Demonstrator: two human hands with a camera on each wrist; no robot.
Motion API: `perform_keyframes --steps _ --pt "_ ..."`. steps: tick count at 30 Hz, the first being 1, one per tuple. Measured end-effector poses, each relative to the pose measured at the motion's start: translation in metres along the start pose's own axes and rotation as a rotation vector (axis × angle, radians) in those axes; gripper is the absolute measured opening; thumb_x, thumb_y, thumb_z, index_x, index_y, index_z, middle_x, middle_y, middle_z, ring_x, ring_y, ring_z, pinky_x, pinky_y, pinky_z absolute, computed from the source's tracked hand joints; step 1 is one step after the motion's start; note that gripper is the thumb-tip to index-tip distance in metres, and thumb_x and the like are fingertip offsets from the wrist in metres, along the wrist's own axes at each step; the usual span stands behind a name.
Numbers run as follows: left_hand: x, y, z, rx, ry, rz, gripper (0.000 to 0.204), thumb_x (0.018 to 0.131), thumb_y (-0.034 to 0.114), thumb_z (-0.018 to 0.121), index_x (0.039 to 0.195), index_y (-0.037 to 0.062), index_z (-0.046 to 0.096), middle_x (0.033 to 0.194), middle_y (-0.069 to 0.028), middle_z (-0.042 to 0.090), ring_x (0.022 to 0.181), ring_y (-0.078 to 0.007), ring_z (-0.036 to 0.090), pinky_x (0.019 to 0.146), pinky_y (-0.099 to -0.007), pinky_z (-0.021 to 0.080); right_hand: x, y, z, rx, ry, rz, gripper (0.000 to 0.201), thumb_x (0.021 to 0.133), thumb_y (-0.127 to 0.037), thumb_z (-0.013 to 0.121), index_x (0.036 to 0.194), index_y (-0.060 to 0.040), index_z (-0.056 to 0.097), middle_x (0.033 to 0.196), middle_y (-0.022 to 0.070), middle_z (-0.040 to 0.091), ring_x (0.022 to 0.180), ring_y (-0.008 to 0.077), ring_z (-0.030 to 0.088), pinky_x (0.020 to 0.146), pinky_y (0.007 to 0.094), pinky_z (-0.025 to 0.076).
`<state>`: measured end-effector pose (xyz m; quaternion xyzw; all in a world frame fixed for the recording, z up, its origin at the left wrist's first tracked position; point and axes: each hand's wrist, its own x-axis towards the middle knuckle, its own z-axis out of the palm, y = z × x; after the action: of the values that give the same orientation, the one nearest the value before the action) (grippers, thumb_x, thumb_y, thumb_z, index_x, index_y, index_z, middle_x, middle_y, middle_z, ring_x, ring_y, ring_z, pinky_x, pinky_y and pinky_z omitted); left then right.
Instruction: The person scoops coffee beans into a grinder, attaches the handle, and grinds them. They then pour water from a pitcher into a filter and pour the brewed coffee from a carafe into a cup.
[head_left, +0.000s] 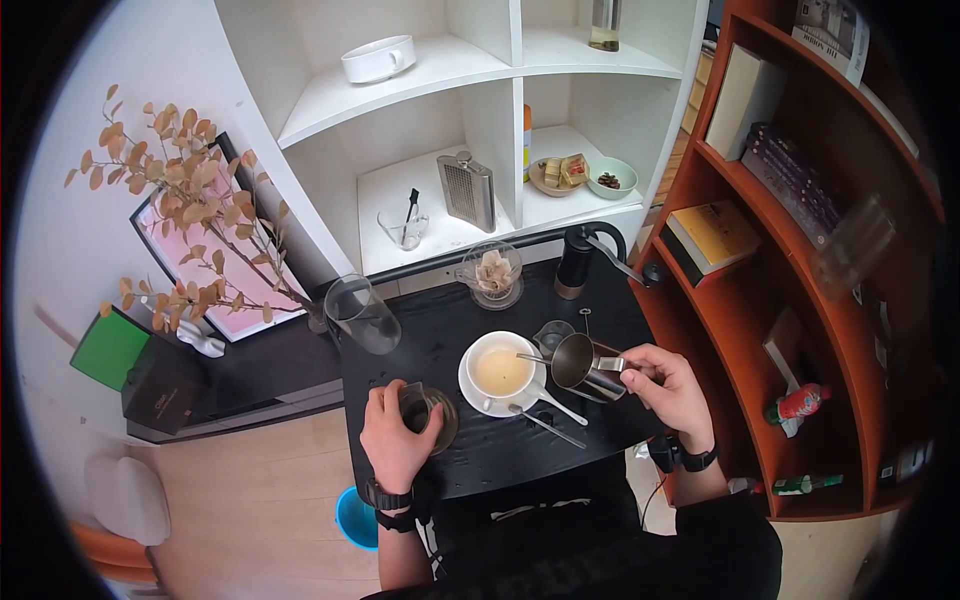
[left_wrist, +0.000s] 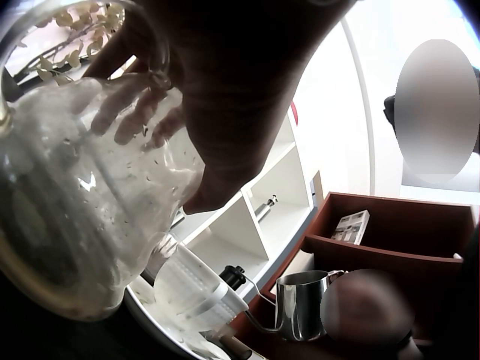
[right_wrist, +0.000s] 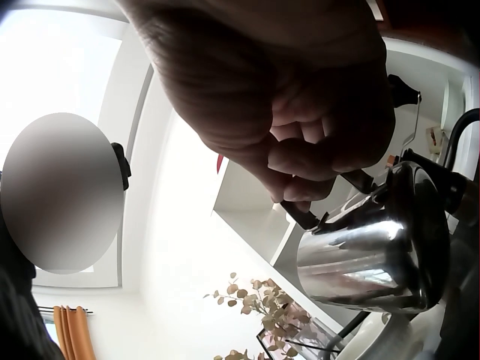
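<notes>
The right grip (head_left: 668,388) is curled firmly round the handle of the metal pitcher (right_wrist: 360,259), which hangs to its left with the spout over the near rim of the white cup (head_left: 500,339). Whether liquid is flowing cannot be told. For what looks like a pour, tilt slowly from the wrist, keep the spout well inside the rim and watch the level. The left grip (head_left: 393,440), fingers bent round the glass jug (head_left: 448,425), should stay steady, clear of the saucer (head_left: 465,393) to its right.
</notes>
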<state>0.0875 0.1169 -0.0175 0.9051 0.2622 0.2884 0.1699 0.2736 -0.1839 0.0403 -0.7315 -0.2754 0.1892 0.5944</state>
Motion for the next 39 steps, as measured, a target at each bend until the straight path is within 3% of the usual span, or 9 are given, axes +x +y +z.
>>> perform_keyframes --steps 10,16,19,22,23,39 --pt "-0.001 -0.001 0.002 0.008 0.007 0.008 0.050 0.073 0.033 0.081 0.111 0.0071 0.062 0.099 -0.0094 0.058 0.088 -0.0294 0.064 0.069 -0.0389 0.055 0.012 -0.015 0.000 -0.348 -0.027 -0.211 0.020 0.086 -0.011 0.072 0.105 -0.0058 0.068 0.062 0.0034 0.058 0.050 0.0106 0.051 0.051 0.0270 0.039" --pt "-0.001 -0.001 0.003 0.019 0.011 0.018 0.050 0.073 0.033 0.081 0.111 0.0072 0.062 0.099 -0.0092 0.058 0.088 -0.0292 0.064 0.069 -0.0387 0.054 0.017 -0.036 0.003 -0.547 -0.010 -0.292 0.021 0.085 -0.015 0.074 0.103 -0.0073 0.069 0.070 0.0063 0.064 0.055 0.0201 0.058 0.053 0.0325 0.044" --pt "-0.001 0.000 0.002 0.015 0.005 0.011 0.049 0.073 0.033 0.081 0.111 0.0072 0.062 0.099 -0.0093 0.058 0.088 -0.0293 0.064 0.069 -0.0386 0.054 0.022 -0.035 0.004 -0.647 0.034 -0.469 0.020 0.083 -0.016 0.074 0.101 -0.0080 0.070 0.073 0.0057 0.065 0.061 0.0235 0.061 0.058 0.0351 0.046" --pt "0.000 0.001 0.001 0.014 -0.003 0.003 0.049 0.073 0.033 0.081 0.110 0.0074 0.062 0.099 -0.0095 0.059 0.089 -0.0295 0.064 0.070 -0.0388 0.054 0.023 -0.042 0.004 -0.744 0.027 -0.459 0.020 0.082 -0.017 0.075 0.099 -0.0079 0.070 0.073 0.0046 0.063 0.065 0.0240 0.062 0.061 0.0354 0.046" --pt "0.000 0.001 0.001 0.009 -0.005 0.001 0.049 0.073 0.033 0.081 0.110 0.0074 0.062 0.100 -0.0096 0.059 0.089 -0.0296 0.064 0.070 -0.0389 0.054 0.023 -0.041 0.005 -0.727 0.053 -0.490 0.022 0.075 -0.011 0.078 0.096 -0.0047 0.072 0.070 0.0073 0.059 0.061 0.0226 0.057 0.058 0.0345 0.043" --pt "-0.001 -0.001 0.000 -0.008 -0.014 -0.011 0.047 0.074 0.027 0.081 0.111 0.0067 0.061 0.102 -0.0100 0.060 0.091 -0.0315 0.065 0.074 -0.0386 0.054 0.023 -0.041 0.003 -0.795 0.115 -0.562 0.018 0.074 -0.012 0.079 0.090 -0.0054 0.073 0.070 0.0040 0.063 0.063 0.0201 0.058 0.062 0.0328 0.041"
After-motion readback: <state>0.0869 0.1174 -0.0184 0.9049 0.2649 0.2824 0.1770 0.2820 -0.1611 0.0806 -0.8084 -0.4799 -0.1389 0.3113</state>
